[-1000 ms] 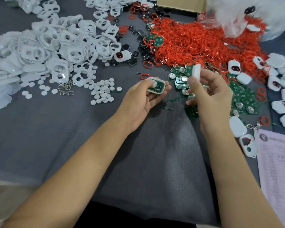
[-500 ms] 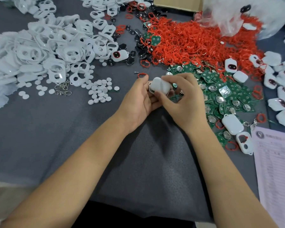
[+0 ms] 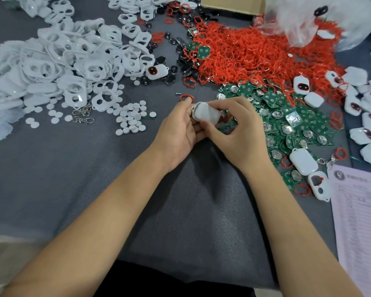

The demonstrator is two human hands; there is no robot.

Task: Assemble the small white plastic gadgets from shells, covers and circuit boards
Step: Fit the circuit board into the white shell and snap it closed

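Two bare hands meet over the middle of a grey cloth-covered table (image 3: 51, 179), holding one small white gadget (image 3: 206, 114) between them. The left hand (image 3: 178, 133) cradles it from below with its fingers curled under the shell, while the right hand (image 3: 238, 129) grips it from above, thumb on the near edge and fingers bent over the far side. The gadget's smooth white back faces up; whether the two halves are fully closed cannot be told, since the fingers hide the seam. One loose red ring (image 3: 186, 97) lies just beyond the left fingertips. To the left spreads a heap of white covers (image 3: 62, 65) with cut-out holes, far too many to count, and near it a scatter of some three dozen small white discs (image 3: 131, 118) and two metal clasps (image 3: 83, 116). Beyond the hands lies a large mound of red rings (image 3: 255, 50), with small black parts (image 3: 171, 71) beside it. To the right is a pile of green circuit boards (image 3: 287, 123), again many dozens. About fifteen finished white gadgets (image 3: 368, 103) sit along the right edge, and one printed pink sheet (image 3: 360, 221) lies at the lower right.
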